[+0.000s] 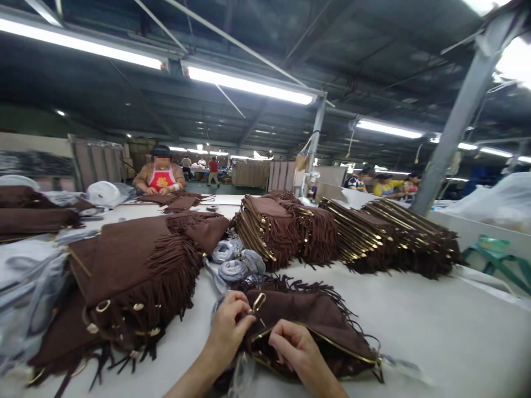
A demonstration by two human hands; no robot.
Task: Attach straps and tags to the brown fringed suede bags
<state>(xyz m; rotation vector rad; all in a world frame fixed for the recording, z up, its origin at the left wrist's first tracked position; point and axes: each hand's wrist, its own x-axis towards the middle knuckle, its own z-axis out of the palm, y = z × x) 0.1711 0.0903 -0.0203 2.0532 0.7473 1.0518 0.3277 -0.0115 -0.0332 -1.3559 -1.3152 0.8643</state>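
Note:
A dark brown fringed bag (298, 309) lies in front of me, its gold zipper (332, 345) running along the near side and the mouth gaping. At the bag's left corner my left hand (230, 326) is closed, thumb and fingertips pinched at the lower end of a gold snap hook (259, 302). My right hand (296, 348) hangs over the bag's opening with its fingers curled inward. Whatever those right fingers may hold is hidden. Clear plastic wrap (243, 376) shows below the bag's left corner.
Stacked brown fringed bags (136, 260) lie to the left. Behind stand rows of bags with gold zippers (357, 232). Coiled straps in grey wrap (232, 268) sit between them. Across the white table (415, 320) a person in a red apron (161, 179) works. A metal post (460, 121) rises at right.

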